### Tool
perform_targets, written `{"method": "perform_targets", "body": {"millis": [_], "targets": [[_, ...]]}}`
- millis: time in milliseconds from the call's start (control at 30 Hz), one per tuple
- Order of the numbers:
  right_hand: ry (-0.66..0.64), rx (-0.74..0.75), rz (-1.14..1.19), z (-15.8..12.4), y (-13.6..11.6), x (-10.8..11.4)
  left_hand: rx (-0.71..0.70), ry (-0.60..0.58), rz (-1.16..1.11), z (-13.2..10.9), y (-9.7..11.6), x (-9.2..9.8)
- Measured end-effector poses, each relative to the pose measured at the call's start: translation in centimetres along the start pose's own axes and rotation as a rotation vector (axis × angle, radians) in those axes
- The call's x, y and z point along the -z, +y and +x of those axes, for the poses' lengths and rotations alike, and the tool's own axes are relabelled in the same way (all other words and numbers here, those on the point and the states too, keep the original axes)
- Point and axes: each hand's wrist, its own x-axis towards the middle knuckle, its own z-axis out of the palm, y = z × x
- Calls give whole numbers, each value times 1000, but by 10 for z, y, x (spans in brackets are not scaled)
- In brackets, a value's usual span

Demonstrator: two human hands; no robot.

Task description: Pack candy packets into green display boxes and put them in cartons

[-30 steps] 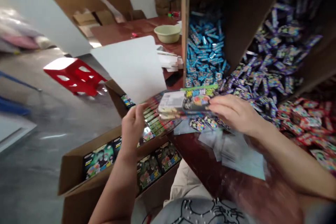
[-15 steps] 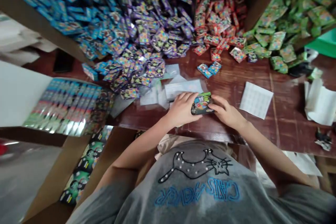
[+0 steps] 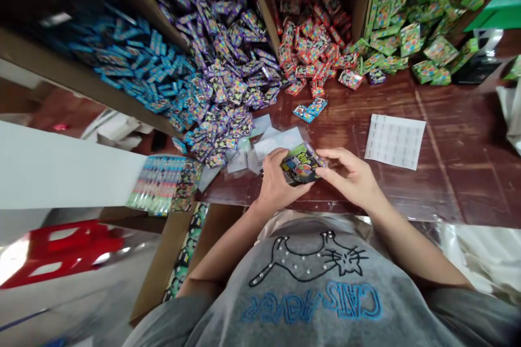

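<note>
My left hand [image 3: 272, 183] is closed around the left side of a small dark printed packet [image 3: 300, 167] with a green edge and colourful pictures. The packet is tilted just above the table's front edge. At its right side the thumb and fingers of my right hand [image 3: 350, 173] pinch the end, where a narrow purple-edged strip shows. Whether that strip is a separate pack I cannot tell. Just behind my left hand lie clear plastic sleeves [image 3: 280, 140]. Two small blue packs [image 3: 311, 110] lie a little farther back.
Heaps of small packs spill from cardboard bins: blue [image 3: 150, 65], purple [image 3: 228, 73], red [image 3: 309, 49] and green [image 3: 391, 32]. A white sticker sheet [image 3: 394, 141] lies to the right. At left, an open box holds rows of packs [image 3: 157, 184]; a red plastic item [image 3: 69, 252] is beyond.
The packet has turned and tilted, showing more of its printed face and a purple-edged strip at its right end. My right fingers have shifted along that end. The camera view has swung.
</note>
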Motion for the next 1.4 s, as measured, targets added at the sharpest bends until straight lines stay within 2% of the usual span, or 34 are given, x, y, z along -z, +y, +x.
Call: {"method": "perform_targets", "body": {"millis": [133,233,400,533,700,867,933,1100,1233,1333,1400], "targets": [[-42,-76,150,-8,-18,0,-61,60,-23,-10,-6,-1],[-58,-171,255,-7,-21,3,-138,99,-72,-14,-13,-3],[-147,-281,264,6,-13,15,-112,-21,24,-11,-26,-2],[-162,-207,136,16,-2,22,-160,-81,72,-7,-30,-1],[-97,-89,-148,26,11,30,-15,-209,168,-1,-19,-6],[-31,-184,-125,39,29,43,-16,-152,181,13,-14,-18],[-53,-209,-108,46,33,48,-4,-143,165,18,-17,-22],[-236,-253,-65,66,36,56,-32,-133,59,24,-25,-31],[-322,-282,-66,73,32,60,-63,-171,74,31,-27,-30],[-302,-207,-209,71,31,59,-78,-233,135,35,-27,-30],[-198,-93,-368,71,36,56,-84,-235,168,36,-27,-36]]}}
